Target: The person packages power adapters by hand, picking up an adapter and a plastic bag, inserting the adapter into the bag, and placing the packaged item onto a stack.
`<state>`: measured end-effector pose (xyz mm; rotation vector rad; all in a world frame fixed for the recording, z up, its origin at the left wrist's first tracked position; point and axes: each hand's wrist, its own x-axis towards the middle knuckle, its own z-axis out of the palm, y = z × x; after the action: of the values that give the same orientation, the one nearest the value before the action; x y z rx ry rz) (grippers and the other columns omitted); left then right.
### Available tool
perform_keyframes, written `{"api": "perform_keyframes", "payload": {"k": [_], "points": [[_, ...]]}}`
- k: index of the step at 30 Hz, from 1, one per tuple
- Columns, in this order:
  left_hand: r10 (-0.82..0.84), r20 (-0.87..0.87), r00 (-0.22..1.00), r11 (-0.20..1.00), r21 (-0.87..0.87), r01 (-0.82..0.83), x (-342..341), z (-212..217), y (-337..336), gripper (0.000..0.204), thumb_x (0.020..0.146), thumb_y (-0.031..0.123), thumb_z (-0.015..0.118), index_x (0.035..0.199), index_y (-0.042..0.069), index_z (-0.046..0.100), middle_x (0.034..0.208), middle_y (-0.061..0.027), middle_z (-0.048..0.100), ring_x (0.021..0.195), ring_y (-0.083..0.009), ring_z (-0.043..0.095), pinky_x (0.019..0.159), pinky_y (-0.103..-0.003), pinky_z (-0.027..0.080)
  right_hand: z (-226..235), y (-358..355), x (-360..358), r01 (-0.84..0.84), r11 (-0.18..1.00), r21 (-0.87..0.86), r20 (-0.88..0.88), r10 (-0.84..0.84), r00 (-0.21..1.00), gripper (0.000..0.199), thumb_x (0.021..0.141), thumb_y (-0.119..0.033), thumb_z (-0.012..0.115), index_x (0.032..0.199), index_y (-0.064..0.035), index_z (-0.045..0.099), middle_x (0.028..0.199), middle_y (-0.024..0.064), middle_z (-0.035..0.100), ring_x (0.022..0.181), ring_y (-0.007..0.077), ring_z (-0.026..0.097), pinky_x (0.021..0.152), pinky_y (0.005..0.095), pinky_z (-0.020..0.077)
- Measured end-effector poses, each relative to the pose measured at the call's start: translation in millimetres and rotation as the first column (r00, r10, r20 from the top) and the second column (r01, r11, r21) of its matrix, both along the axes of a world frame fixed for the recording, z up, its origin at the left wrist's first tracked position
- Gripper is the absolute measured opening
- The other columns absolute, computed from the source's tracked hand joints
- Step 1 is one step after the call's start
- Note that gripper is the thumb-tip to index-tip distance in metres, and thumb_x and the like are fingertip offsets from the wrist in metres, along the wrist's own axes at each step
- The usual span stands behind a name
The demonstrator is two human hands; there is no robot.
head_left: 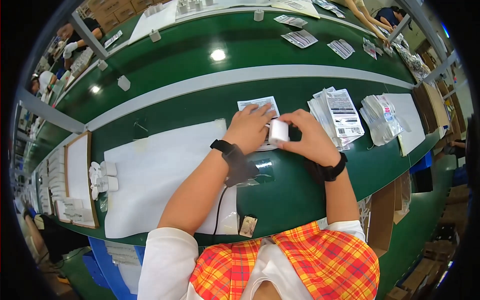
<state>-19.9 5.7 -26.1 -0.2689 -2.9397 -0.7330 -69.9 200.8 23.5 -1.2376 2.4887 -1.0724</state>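
Between the thumb and fingers of my right hand is a small white block with rounded edges, perhaps a plug adapter. It is held over the green worktable, close to my left fingers. My left hand lies with its fingers stretched across a printed white pouch, whose lower part is mostly hidden under both hands and the block. To the right of my right hand is a stack of similar printed pouches. Black bands circle both my wrists, and a dark cable runs down from the left one.
A white sheet covers the table's left part, with white adapters at its left edge. Clear bags are piled at right. Beyond a pale rail, a green conveyor carries loose pouches and white blocks. Other people work farther off.
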Motion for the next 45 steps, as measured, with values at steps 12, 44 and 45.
{"api": "perform_keyframes", "payload": {"k": [12, 44, 45], "points": [[0.047, 0.019, 0.999, 0.998, 0.051, -0.048, 10, 14, 15, 0.054, 0.089, 0.016, 0.053, 0.140, 0.006, 0.040, 0.146, -0.0215, 0.036, 0.137, -0.0416, 0.028, 0.108, -0.051, 0.028, -19, -12, -1, 0.202, 0.979, -0.024, 0.089, -0.199, 0.976, 0.055, 0.068, -0.014, 0.078, 0.116, -0.0056, 0.052, 0.103, 0.0115, 0.054, 0.085, 0.0250, 0.055, 0.076, 0.0321, 0.0471], [0.178, 0.138, 0.974, 0.339, 0.921, -0.193, -11, 16, 8, 0.033, 0.096, 0.029, 0.053, 0.105, -0.003, 0.061, 0.088, -0.0056, 0.064, 0.079, -0.0108, 0.057, 0.071, -0.026, 0.046, -10, -11, -2, 0.366, 0.892, -0.264, 0.561, -0.167, 0.811, 0.030, 0.097, -0.030, 0.051, 0.088, -0.0034, 0.061, 0.079, -0.0007, 0.053, 0.066, 0.0056, 0.046, 0.055, 0.0201, 0.0345], [0.211, 0.150, 0.966, 0.318, 0.924, -0.213, -11, 15, 9, 0.034, 0.097, 0.029, 0.053, 0.104, -0.003, 0.061, 0.088, -0.0056, 0.065, 0.079, -0.0106, 0.056, 0.071, -0.026, 0.046, -12, -12, -4, 0.379, 0.885, -0.271, 0.568, -0.171, 0.805, 0.031, 0.097, -0.031, 0.052, 0.088, -0.0031, 0.061, 0.078, -0.0005, 0.053, 0.064, 0.0059, 0.045, 0.054, 0.0203, 0.0341]]}}
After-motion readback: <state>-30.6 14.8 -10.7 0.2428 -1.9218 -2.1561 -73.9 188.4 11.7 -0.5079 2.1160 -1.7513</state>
